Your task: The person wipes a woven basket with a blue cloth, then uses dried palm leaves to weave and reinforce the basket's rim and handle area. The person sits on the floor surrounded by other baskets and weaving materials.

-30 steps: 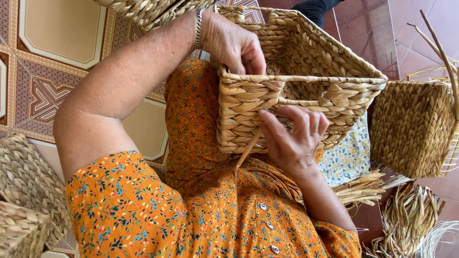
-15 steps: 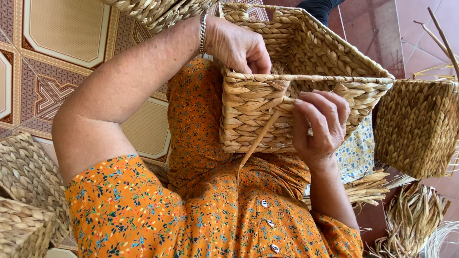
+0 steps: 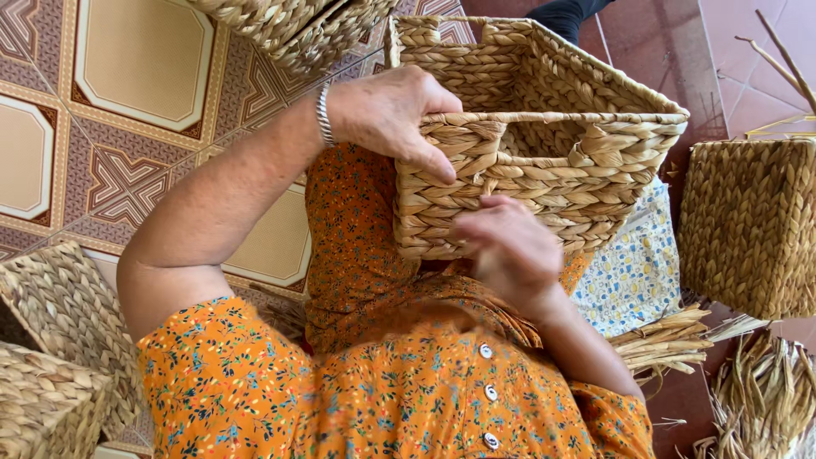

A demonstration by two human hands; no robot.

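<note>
Basket (image 3: 544,170) clamped at its rim corner by left hand (image 3: 391,115), right hand (image 3: 510,251) blurred against front wall just below, grip there impossible to tell.

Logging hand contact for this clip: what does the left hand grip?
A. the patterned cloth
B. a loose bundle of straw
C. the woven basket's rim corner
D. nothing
C: the left hand wraps the corner of the woven basket by its rim.
</note>
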